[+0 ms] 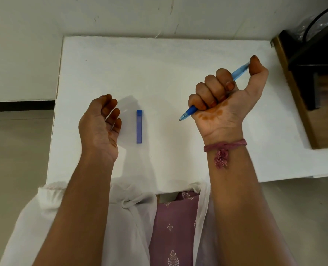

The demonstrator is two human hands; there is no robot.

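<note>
Pen is held above the right side of the white table, gripped in the fist of the right hand, thumb on its far end, perhaps clicking it. Beside the slim blue case, the left hand hovers loosely curled and empty; grasping the case looks next.

The left hand is hanging loosely curled, holding nothing. The right hand is gripping a pen in a fist, thumb pointing toward one o'clock.
</note>
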